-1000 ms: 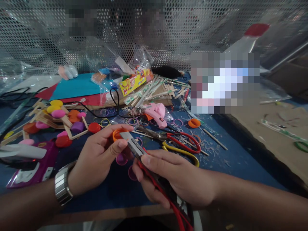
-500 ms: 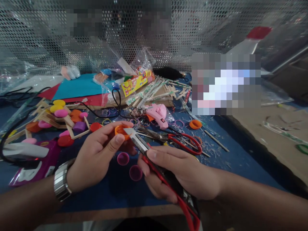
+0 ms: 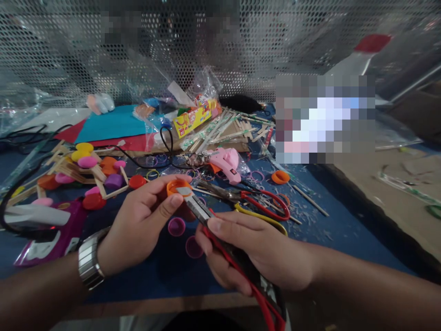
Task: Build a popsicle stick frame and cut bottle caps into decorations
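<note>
While left hand (image 3: 136, 225) holds cap (image 3: 172, 185), littered blue tabletop (image 3: 144, 276), perforated screen (image 3: 69, 50)

A craft workshop is suggested by the blue bench (image 3: 144, 282), strewn with a pink glue gun (image 3: 223, 163), red-handled scissors (image 3: 238, 196) and wooden sticks (image 3: 245, 130).

The blue table (image 3: 351, 241) bears two magenta caps (image 3: 176, 226) near its front edge and an orange cap (image 3: 280, 177) farther back. A purple packet (image 3: 73, 227) lies left, cardboard (image 3: 372, 186) right.
</note>
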`<state>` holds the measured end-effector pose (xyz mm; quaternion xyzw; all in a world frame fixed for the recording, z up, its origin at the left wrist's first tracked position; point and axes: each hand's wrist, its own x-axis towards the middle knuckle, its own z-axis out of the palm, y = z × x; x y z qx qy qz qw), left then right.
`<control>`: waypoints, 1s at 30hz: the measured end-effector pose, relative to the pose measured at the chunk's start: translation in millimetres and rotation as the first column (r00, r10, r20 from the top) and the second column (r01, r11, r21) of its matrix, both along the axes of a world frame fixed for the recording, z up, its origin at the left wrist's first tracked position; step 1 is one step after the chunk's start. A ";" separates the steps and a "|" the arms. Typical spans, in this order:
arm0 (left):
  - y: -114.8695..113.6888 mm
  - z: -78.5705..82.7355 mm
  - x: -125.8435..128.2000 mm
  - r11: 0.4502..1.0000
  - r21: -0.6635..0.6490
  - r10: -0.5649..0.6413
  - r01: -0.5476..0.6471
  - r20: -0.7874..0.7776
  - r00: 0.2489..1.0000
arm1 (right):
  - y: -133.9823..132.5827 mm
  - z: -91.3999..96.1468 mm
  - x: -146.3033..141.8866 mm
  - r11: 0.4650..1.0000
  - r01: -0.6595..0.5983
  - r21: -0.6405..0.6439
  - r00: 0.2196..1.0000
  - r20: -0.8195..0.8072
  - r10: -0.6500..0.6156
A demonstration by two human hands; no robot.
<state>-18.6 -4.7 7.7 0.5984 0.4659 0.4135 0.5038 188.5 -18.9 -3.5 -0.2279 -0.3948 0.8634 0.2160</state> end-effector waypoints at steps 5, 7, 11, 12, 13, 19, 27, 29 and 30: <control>-0.5 0.9 1.6 0.997 0.076 0.022 -0.015 -0.097 0.995 | -1.4 -2.2 -2.5 0.999 0.029 0.044 0.998 0.050 -0.032; -0.6 0.8 1.6 0.996 0.083 0.034 -0.025 -0.114 0.993 | -2.1 -2.8 -3.5 0.998 0.044 0.049 0.997 0.054 -0.047; -1.1 -0.1 0.2 0.997 0.071 0.042 -0.036 -0.081 0.996 | -0.6 -3.0 -2.8 0.997 0.054 0.055 0.998 0.028 -0.056; -1.3 -0.4 -0.6 0.999 0.047 0.020 -0.018 -0.039 0.999 | 0.5 -2.7 -2.0 0.997 0.054 0.053 0.998 0.012 -0.055; -1.5 -0.6 -1.3 1.000 0.019 -0.008 0.007 0.015 1.000 | 1.6 -2.3 -1.1 0.997 0.052 0.048 0.999 -0.004 -0.052; 0.4 1.5 -3.4 1.000 -0.010 -0.021 0.022 0.053 0.998 | 5.1 -0.9 2.6 1.000 0.026 0.012 0.998 -0.053 -0.025; 2.5 2.3 1.1 0.999 0.023 0.040 -0.041 0.022 0.999 | 4.0 -2.7 2.4 1.000 0.025 -0.006 0.999 -0.021 -0.025; 2.3 2.2 1.8 0.998 0.037 0.051 -0.052 0.016 0.999 | 3.5 -3.2 2.1 0.999 0.033 0.009 0.999 -0.017 -0.033; 2.1 2.2 1.9 0.997 0.051 0.054 -0.054 0.000 0.999 | 3.1 -3.3 1.9 0.999 0.034 0.017 0.999 -0.010 -0.034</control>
